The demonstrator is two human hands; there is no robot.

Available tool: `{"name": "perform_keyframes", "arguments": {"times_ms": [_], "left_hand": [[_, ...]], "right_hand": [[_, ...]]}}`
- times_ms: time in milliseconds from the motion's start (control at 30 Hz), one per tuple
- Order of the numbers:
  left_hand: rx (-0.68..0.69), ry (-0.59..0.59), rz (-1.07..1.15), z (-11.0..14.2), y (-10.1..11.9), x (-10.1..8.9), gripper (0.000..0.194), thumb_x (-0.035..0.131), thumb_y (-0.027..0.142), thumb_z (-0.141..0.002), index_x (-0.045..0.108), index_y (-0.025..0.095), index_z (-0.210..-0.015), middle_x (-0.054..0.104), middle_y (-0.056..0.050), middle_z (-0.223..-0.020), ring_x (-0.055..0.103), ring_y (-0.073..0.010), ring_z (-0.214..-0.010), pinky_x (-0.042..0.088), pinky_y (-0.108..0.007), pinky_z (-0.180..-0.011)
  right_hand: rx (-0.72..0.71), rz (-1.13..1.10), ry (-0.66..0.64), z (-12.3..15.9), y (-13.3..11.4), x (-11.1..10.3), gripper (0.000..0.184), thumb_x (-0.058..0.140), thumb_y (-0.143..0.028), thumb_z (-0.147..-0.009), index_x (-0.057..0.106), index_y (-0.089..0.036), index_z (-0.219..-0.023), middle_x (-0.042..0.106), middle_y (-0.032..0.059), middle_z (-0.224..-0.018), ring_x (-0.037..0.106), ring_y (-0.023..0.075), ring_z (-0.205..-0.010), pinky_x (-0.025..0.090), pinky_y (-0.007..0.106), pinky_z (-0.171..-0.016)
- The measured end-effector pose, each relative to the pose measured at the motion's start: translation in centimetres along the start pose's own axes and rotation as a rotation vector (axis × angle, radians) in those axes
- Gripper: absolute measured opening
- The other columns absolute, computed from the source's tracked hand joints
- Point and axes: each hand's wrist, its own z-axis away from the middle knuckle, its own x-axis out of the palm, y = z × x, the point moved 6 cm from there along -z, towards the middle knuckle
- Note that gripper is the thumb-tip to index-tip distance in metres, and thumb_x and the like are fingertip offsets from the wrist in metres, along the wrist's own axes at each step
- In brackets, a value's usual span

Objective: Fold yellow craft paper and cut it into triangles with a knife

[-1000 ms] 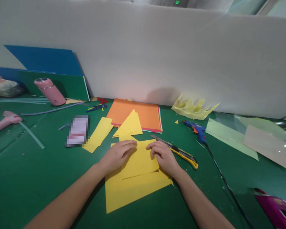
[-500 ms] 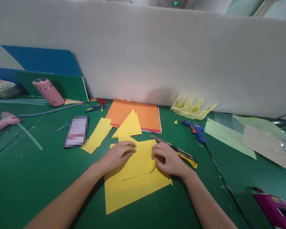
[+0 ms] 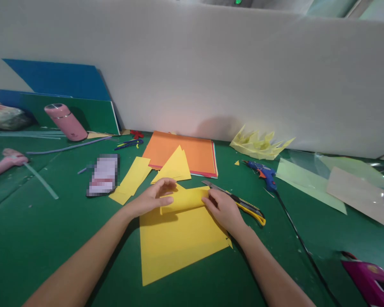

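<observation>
A piece of yellow paper (image 3: pixel 187 200) is curled over into a loose roll between my two hands. My left hand (image 3: pixel 156 197) holds its left end, thumb in front and fingers behind. At the right end, the fingers and thumb of my right hand (image 3: pixel 222 207) are closed on the paper. Beneath lies a larger yellow sheet (image 3: pixel 179 251), flat on the green table (image 3: pixel 92 238). A yellow-handled utility knife (image 3: pixel 248 209) rests just behind my right hand. Cut yellow triangles (image 3: pixel 174 166) lie beyond the roll.
Orange sheets (image 3: pixel 166 147) are stacked at the back. A blue glue gun (image 3: pixel 265 175) with its cable and a pale yellow paper crown (image 3: pixel 259 147) stand right of them. On the left are a blurred phone (image 3: pixel 104 175), yellow strips (image 3: pixel 132 179), a pink bottle (image 3: pixel 65 123) and a pink glue gun (image 3: pixel 9 163).
The smaller yellow paper has gone from lying nearly flat to curled in a roll. My left hand has turned, its thumb now in front of the paper. My right hand stays near the right end.
</observation>
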Motion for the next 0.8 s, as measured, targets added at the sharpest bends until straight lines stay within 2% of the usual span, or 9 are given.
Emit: {"name": "perform_keyframes", "arguments": {"times_ms": [67,200,333,467,567,800], "left_hand": [[-0.024,0.038,-0.133,0.0,-0.1,0.0,0.053,0.068,0.048,-0.073,0.048,0.024,-0.117,0.055,-0.011,-0.124,0.048,-0.0288,-0.123,0.044,-0.044,-0.097],[-0.008,0.221,-0.404,-0.2,-0.3,-0.1,0.040,0.065,0.037,-0.076,0.054,0.022,-0.111,0.055,-0.009,-0.118,0.051,-0.0261,-0.116,0.039,-0.044,-0.100],[0.034,0.278,-0.479,-0.5,-0.3,0.1,0.033,0.063,0.029,-0.077,0.056,0.022,-0.108,0.055,-0.006,-0.109,0.053,-0.0239,-0.111,0.040,-0.043,-0.099],[0.018,0.252,-0.557,-0.4,0.0,0.5,0.035,0.064,0.021,-0.074,0.059,0.025,-0.108,0.051,-0.005,-0.109,0.052,-0.0248,-0.111,0.041,-0.043,-0.098],[0.010,0.200,-0.598,-0.4,0.3,0.9,0.031,0.060,0.016,-0.074,0.063,0.026,-0.104,0.048,-0.005,-0.107,0.055,-0.0232,-0.105,0.045,-0.041,-0.095],[0.042,0.091,-0.632,-0.6,0.1,1.4,0.025,0.053,0.015,-0.079,0.070,0.027,-0.093,0.058,-0.004,-0.097,0.060,-0.0207,-0.091,0.049,-0.037,-0.084]], "right_hand": [[0.014,0.000,0.017,-0.1,0.1,0.0,0.028,0.046,-0.028,-0.086,0.031,-0.024,-0.062,0.051,0.0000,-0.060,0.049,0.0172,-0.057,0.031,0.026,-0.053],[0.052,-0.002,0.055,-0.2,0.4,0.2,0.027,0.049,-0.027,-0.085,0.035,-0.023,-0.062,0.052,0.0002,-0.060,0.050,0.0178,-0.058,0.031,0.026,-0.053],[0.063,-0.007,0.067,-0.3,0.6,0.5,0.024,0.051,-0.028,-0.084,0.044,-0.022,-0.062,0.054,0.0006,-0.061,0.052,0.0186,-0.059,0.033,0.027,-0.054],[0.132,-0.081,0.092,-0.3,1.0,0.4,0.011,0.054,-0.031,-0.081,0.057,-0.021,-0.078,0.057,0.0001,-0.063,0.054,0.0186,-0.058,0.037,0.028,-0.054],[0.196,-0.157,0.099,-0.3,1.3,0.4,0.022,0.057,-0.033,-0.079,0.060,-0.019,-0.096,0.059,-0.0014,-0.062,0.055,0.0182,-0.055,0.039,0.028,-0.054],[0.237,-0.173,0.086,-0.4,1.2,0.4,0.026,0.059,-0.033,-0.077,0.061,-0.020,-0.099,0.057,-0.0033,-0.058,0.057,0.0185,-0.056,0.039,0.028,-0.053]]}}
